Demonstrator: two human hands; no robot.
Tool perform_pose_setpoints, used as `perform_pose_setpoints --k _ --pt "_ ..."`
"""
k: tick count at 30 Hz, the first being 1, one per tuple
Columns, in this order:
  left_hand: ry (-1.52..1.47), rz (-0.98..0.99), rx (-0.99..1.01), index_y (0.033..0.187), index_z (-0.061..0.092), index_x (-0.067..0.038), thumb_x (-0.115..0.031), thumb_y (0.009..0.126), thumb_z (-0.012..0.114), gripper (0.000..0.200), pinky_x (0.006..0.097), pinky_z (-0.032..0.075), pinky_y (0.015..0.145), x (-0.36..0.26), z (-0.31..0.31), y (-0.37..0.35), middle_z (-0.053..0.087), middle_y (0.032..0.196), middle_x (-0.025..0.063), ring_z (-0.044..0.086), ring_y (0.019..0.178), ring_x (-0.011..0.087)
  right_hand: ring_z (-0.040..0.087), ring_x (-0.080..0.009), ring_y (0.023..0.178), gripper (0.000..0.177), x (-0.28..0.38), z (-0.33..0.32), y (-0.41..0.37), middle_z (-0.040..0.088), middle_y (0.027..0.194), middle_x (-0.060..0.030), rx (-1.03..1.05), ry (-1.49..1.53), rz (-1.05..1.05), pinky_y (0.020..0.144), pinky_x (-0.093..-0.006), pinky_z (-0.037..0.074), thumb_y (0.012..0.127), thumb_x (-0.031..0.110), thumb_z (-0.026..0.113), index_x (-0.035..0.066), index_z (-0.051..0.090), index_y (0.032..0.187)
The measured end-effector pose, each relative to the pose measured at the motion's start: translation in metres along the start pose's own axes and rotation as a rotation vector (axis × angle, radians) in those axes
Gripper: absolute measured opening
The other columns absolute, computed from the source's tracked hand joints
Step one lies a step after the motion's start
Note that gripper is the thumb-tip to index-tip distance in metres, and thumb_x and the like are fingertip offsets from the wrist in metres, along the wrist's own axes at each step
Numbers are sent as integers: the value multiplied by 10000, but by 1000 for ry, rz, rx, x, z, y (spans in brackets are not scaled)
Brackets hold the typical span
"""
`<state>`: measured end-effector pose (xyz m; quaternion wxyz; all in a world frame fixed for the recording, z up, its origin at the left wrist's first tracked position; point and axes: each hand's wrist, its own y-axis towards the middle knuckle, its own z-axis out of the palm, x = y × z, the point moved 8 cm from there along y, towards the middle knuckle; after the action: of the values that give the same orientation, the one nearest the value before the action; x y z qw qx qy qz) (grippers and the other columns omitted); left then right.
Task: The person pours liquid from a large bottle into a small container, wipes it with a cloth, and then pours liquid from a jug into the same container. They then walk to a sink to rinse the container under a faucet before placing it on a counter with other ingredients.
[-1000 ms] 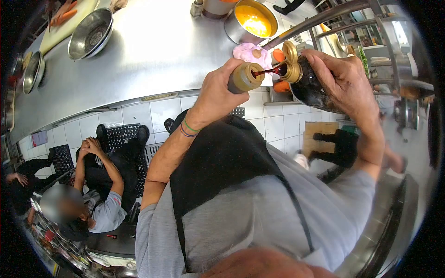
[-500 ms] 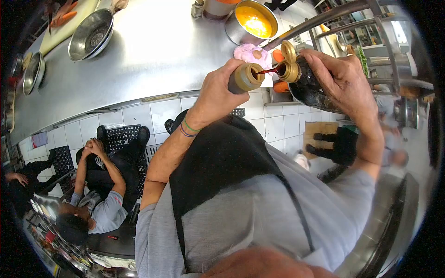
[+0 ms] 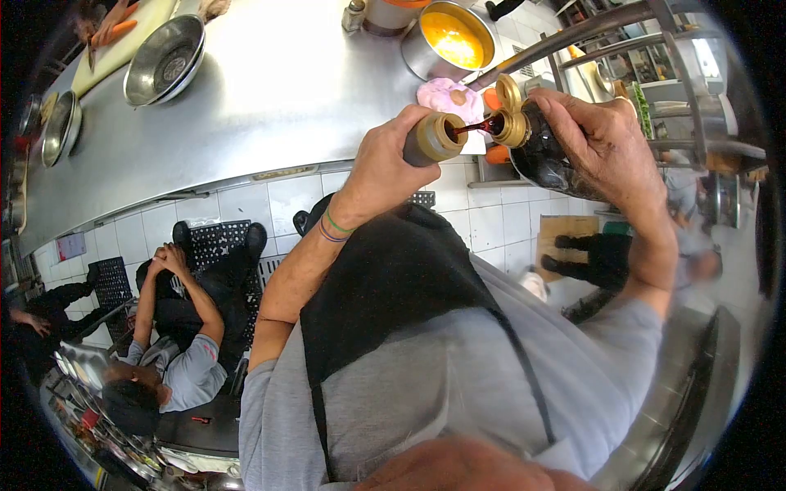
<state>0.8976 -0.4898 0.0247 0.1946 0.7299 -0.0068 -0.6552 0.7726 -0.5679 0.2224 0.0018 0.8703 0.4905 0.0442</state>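
Observation:
Wrapped round a small bottle (image 3: 428,141) with a tan neck, my left hand (image 3: 381,168) keeps its open mouth turned up and to the right. My right hand (image 3: 606,143) grips a large dark bottle (image 3: 544,157), tilted to the left, with its gold flip cap (image 3: 509,92) hinged open. A thin stream of dark red-brown liquid (image 3: 475,128) runs from the large bottle into the small one. The two mouths are close but apart. Just behind them lies a pink cloth (image 3: 446,96).
On the steel counter (image 3: 270,106) stand a pot of orange liquid (image 3: 430,51), a small jar (image 3: 353,16) and metal bowls (image 3: 166,65). A co-worker's hand (image 3: 105,29) is at a cutting board, top left. Another person (image 3: 184,327) sits at left. Metal rails (image 3: 573,33) run at upper right.
The view has shifted slightly, so the counter items appear a little further right. Both hands hold nearly the same pose, with the liquid still flowing. The co-worker's hand at top left has moved.

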Motion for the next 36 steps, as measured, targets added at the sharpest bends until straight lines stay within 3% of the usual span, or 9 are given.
perform_pose_setpoints --k 3,6,9,36 --pt "-2 -7 2 1206 613 -31 -1 744 759 485 305 534 914 2 -1 -1 729 1019 82 682 969 138 683 -343 570 261 1 1 0 668 682 -211 -1 5 8 522 -402 529 1000 250 670 17 771 1061" --pt "-5 -11 0 1200 612 -29 -3 746 759 478 309 536 910 1 -4 -4 728 1016 84 685 968 143 561 -184 449 262 6 3 -2 560 606 -208 -22 2 -81 494 -335 464 1033 188 628 -16 751 1142" --pt "9 -1 -5 1196 611 -28 -4 747 758 473 311 539 907 -1 -6 -4 727 1013 85 690 966 149 681 -358 584 259 8 1 0 673 704 -215 4 0 15 528 -407 529 1001 251 668 22 768 1067" --pt "12 44 16 1187 609 -27 1 740 774 477 310 543 901 -7 -17 -6 722 1017 90 698 971 158 685 -376 592 237 25 1 4 663 677 -231 -7 10 -7 533 -425 536 998 232 667 23 771 1038"
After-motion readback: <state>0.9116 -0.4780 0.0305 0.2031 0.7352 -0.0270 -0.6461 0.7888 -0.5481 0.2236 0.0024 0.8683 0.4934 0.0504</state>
